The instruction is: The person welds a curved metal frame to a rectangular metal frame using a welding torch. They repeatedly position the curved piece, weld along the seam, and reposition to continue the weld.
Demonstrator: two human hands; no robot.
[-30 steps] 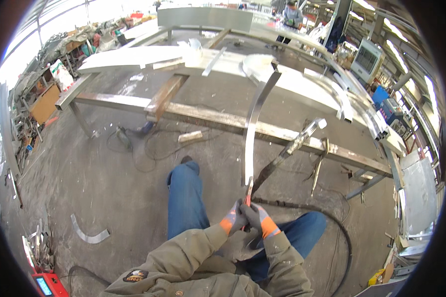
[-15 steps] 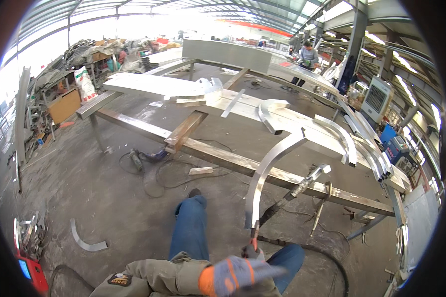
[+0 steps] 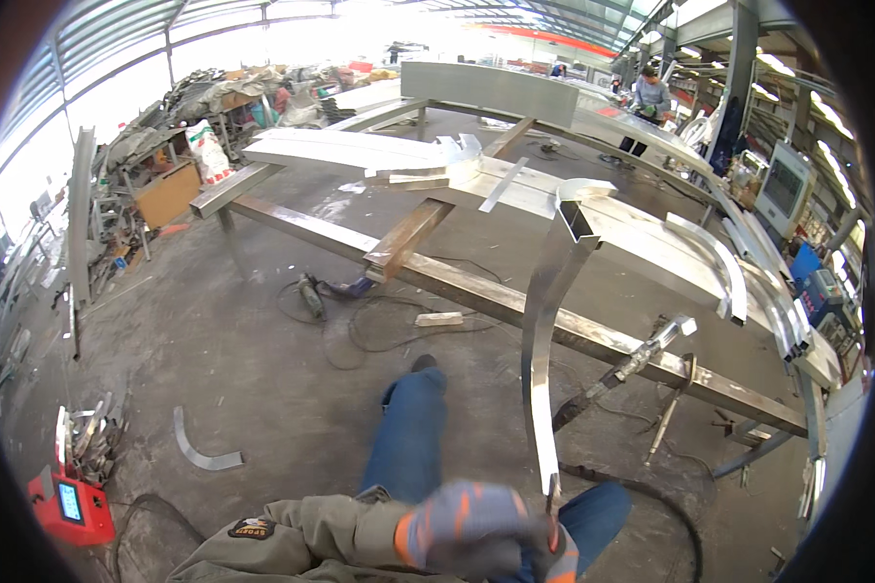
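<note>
A curved, silvery metal channel (image 3: 539, 350) stands raised in front of me, its hollow upper end facing me. At its lower end is a red-handled tool, apparently pliers (image 3: 553, 520). My right hand (image 3: 557, 556), in a dark glove with an orange cuff, is closed round the handle and partly covered by the left. My left hand (image 3: 472, 525), in a grey glove with orange stripes, lies right beside it. Motion smears its fingers, so its grip is unclear.
A steel-beam frame (image 3: 515, 296) carries metal sheets and curved pieces (image 3: 715, 257). A grinder (image 3: 311, 296) and cables lie on the floor, near a curved offcut (image 3: 204, 452). A red machine (image 3: 73, 510) sits at lower left. Another person (image 3: 651, 97) stands far right.
The channel has turned and stands more upright, its hollow end now showing. My right hand has come lower, and my left hand has moved up next to it. The whole view has shifted.
</note>
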